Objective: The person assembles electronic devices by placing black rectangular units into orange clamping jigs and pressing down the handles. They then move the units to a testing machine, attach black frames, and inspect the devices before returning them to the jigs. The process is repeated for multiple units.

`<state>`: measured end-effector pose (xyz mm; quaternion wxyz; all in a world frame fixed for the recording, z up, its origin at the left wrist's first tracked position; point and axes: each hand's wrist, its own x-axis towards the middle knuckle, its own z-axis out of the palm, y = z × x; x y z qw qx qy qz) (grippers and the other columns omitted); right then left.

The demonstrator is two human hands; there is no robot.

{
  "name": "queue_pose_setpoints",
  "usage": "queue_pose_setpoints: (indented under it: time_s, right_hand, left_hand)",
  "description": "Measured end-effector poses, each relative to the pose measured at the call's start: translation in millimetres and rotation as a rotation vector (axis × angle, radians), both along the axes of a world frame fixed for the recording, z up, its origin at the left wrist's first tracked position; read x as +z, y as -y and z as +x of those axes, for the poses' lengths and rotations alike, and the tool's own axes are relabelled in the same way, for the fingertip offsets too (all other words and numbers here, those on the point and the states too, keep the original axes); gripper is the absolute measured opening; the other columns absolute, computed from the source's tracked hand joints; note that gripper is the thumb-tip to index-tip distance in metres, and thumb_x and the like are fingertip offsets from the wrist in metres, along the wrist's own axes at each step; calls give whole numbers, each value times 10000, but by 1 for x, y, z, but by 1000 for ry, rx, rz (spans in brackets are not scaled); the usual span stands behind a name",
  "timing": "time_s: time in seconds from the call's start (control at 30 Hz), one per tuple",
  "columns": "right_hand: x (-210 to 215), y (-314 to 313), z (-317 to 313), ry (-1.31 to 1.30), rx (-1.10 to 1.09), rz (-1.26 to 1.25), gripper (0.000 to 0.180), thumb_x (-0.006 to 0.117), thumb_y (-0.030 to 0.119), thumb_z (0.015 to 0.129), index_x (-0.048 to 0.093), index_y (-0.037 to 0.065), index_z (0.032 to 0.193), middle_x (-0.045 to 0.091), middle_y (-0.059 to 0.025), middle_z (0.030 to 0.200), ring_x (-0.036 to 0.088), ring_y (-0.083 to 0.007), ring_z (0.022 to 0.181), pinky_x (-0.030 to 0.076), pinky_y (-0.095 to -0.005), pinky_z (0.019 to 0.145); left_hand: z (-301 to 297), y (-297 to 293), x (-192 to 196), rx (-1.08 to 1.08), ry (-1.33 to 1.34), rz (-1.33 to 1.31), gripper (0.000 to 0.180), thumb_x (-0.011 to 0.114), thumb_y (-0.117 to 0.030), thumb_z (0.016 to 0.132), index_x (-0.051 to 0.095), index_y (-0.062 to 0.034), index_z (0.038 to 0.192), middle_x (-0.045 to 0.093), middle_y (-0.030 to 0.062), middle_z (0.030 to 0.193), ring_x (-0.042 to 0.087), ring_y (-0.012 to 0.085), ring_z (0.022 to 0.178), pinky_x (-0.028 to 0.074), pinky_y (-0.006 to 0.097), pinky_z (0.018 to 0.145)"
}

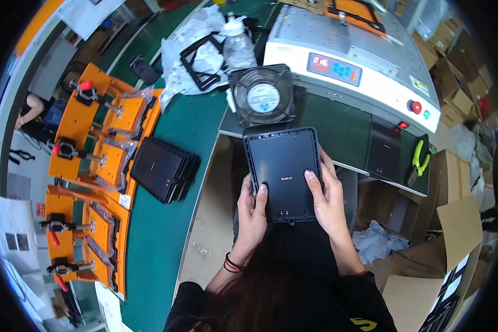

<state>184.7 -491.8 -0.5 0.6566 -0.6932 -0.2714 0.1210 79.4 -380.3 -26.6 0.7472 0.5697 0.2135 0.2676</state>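
Both hands hold a flat black plastic panel (pixel 283 172) upright in front of the person, over the gap between the green workbench (pixel 166 221) on the left and the white machine (pixel 348 61) far to the right. The left hand (pixel 252 213) clasps the panel's near left edge with the thumb pressed on its face, and the right hand (pixel 329 202) clasps the right edge, thumb likewise on the face and fingers wrapped behind. The panel is a dark rectangle with rounded corners, a raised rim all round, a smooth recessed middle carrying a small reddish mark, and little tabs along its near edge. Since it is carried only by its edges above open floor, a loosening of either hand would probably let it tip and drop into the gap. The thumbs resting on the smooth face might also leave smears. Just beyond its far edge stands a square black fan (pixel 262 95), close enough that a push forward could knock against it. A stack of similar black panels (pixel 164 169) lies on the bench, beside orange clamp fixtures (pixel 94 166).
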Motion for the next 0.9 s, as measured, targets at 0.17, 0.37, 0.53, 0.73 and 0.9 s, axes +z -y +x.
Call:
queue_pose_setpoints:
  time_s: [0.17, 0.37, 0.53, 0.73, 0.9]
  right_hand:
    - [18, -24, -10, 154, 282, -41, 677, 501, 140, 953, 107, -10, 1484, 111, -231, 1538, 363, -340, 1332, 267, -388, 1094]
    - [4, -49, -75, -15, 396, 154, 832, 659, 34, 830, 127, -34, 1465, 555, -228, 1117, 640, -251, 801, 538, -345, 708]
    - [14, -87, -98, 649, 419, 22, 380, 676, -7, 788, 651, 63, 1161, 577, -133, 878, 580, -248, 677, 504, -323, 638]
    - [28, -127, -126, 264, 637, 167, 301, 643, -34, 810, 682, 43, 1098, 593, -106, 786, 614, -182, 671, 506, -290, 629]
    - [24, -148, -153, -60, 873, 196, 265, 590, -40, 868, 669, 8, 1116, 612, -77, 820, 612, -117, 698, 498, -238, 649]
  left_hand:
    - [-28, -35, 7, 112, 219, -254, 372, 482, -157, 987, 398, -16, 1321, 568, 101, 1202, 577, 164, 1054, 480, 328, 922]
    - [-62, -77, 15, 280, 419, -408, 340, 450, -216, 1003, 430, -39, 1292, 560, 96, 1226, 581, 189, 1085, 492, 346, 932]
    - [-95, -76, 22, 375, 441, -463, 334, 427, -220, 1011, 415, -51, 1299, 536, 96, 1251, 563, 180, 1107, 485, 335, 937]
    - [-167, -95, 43, 758, 138, 53, 463, 356, -292, 1021, 313, 2, 1376, 396, 141, 1376, 386, 226, 1266, 308, 362, 1065]
    - [-268, -172, 68, 1483, -514, 1330, 657, 438, -238, 979, 92, 31, 1468, 84, 185, 1542, 83, 276, 1432, 80, 403, 1154]
